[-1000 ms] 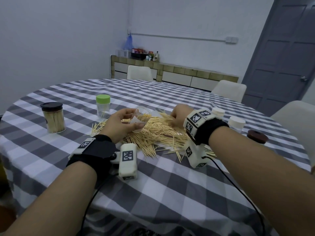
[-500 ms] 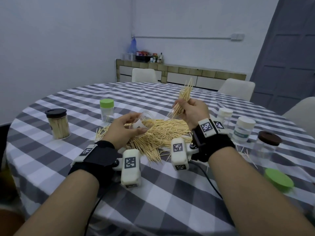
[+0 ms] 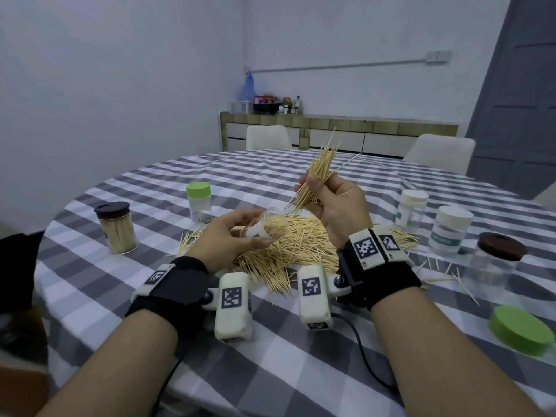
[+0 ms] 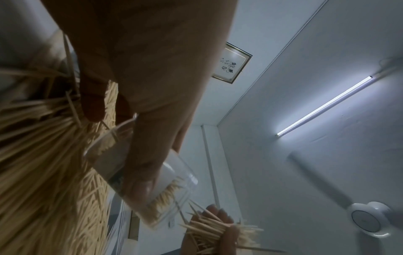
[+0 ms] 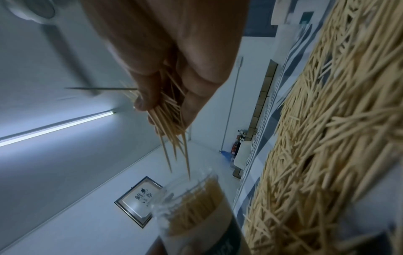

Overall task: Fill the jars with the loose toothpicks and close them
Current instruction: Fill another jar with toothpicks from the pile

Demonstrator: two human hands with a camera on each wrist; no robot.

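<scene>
From the head view, the left hand (image 3: pixel 224 236) grips an open jar (image 3: pixel 266 227) part-filled with toothpicks, mouth tilted toward one o'clock above the pile (image 3: pixel 301 248), while the right hand (image 3: pixel 337 203) pinches a bundle (image 3: pixel 316 176) running seven to one o'clock; the left wrist view shows fingers (image 4: pixel 139 172) wrapping the jar; the right wrist view shows bundle tips (image 5: pixel 174 138) pointing down at six o'clock to its mouth.

The left hand (image 4: pixel 139 72) grips a clear open jar (image 4: pixel 150 188) part-filled with toothpicks, tilted above the toothpick pile (image 4: pixel 43 172), while the right hand (image 4: pixel 216 229) pinches a toothpick bundle (image 4: pixel 209 231) just beside its mouth.
</scene>
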